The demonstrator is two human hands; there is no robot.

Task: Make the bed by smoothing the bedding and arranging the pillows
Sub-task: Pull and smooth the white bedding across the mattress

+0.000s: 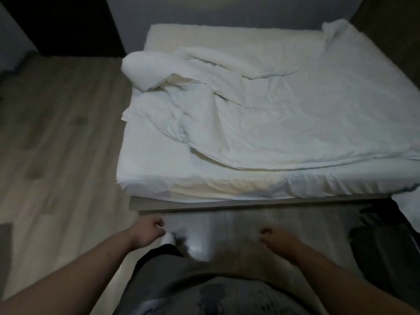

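1. Currently the left grip (148,231) and right grip (273,239) hover above the floor (56,133), fingers curled in, holding nothing.
2. Ahead, well apart from both grips, the duvet (261,123) lies rumpled on the mattress (145,169), bunched toward its far left.
3. Recommended: seize the duvet's near hem at two spaced points, then draw it flat toward the foot edge.
4. No pillow can be identified.

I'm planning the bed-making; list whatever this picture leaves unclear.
1. Head view: the bed is cut off by the right frame edge.
2. Head view: the white bundle on its left side may be pillow or bunched duvet; folds hide which.
3. Head view: the white item at the right edge is cropped and unidentifiable.
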